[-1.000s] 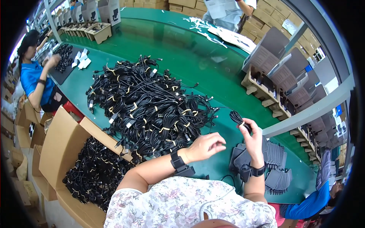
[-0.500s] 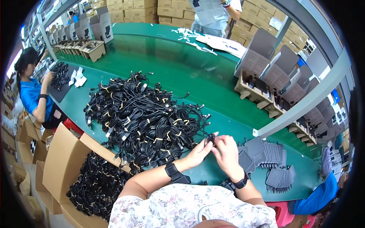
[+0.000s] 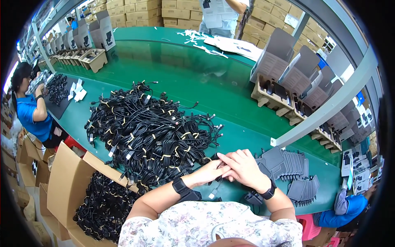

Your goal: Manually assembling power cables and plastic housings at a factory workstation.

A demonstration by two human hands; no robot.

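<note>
My left hand [image 3: 208, 172] and my right hand [image 3: 243, 168] meet over the green table just right of a big heap of black cables [image 3: 152, 131]. Both are closed on a black cable, mostly hidden by the fingers; its pale plug [image 3: 213, 192] dangles below them. The right fingers lie across the left ones. Many of the heaped cables are coiled and tied with yellowish bands. Beside my right hand, grey flat pads [image 3: 284, 164] lie overlapped in a fanned row, with a second fanned group [image 3: 303, 190] nearer me.
An open carton [image 3: 68, 185] of more tied cables stands at my left. A grey metal post [image 3: 321, 109] slants over the table at right. Trays [image 3: 269, 96] with upright printed boxes line the far right. Co-workers sit at left [image 3: 31, 113] and right [image 3: 349, 210]; another stands opposite.
My hands have come lower and closer together, the right now over the left. A cable plug now hangs below them. The left co-worker's arms have shifted, and the view has tilted slightly.
</note>
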